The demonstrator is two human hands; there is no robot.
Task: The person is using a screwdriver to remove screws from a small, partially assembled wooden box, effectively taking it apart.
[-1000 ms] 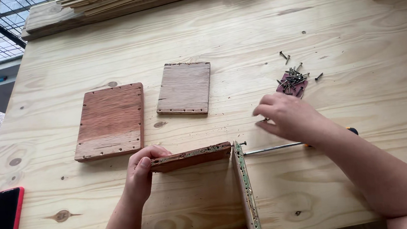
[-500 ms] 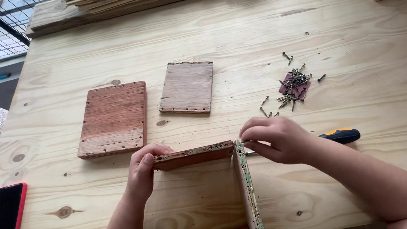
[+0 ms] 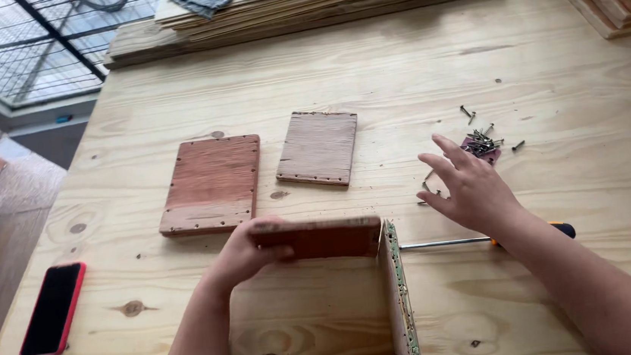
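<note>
Over on the far left a red-cased phone (image 3: 52, 309) lay flat on the knotty pine table (image 3: 397, 71), with two flat reddish plywood panels (image 3: 212, 184) a bit further up. The left hand (image 3: 244, 254) was gripping the upright reddish panel (image 3: 319, 239) of a half-built box, standing near the table's front edge against a green-edged side board (image 3: 396, 292). The right hand (image 3: 470, 187) hovered open, fingers spread, holding nothing, just short of a little heap of dark screws (image 3: 482, 141), with a screwdriver (image 3: 488, 239) lying partly under the forearm.

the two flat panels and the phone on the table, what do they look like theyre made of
The larger reddish panel and the smaller paler panel look like plywood: matte, unvarnished, visible grain, with small nail holes or nail heads along the edges. The phone shows a glossy black, likely glass face in a red case, probably plastic or rubber. The table is knotty pale wood.
</note>
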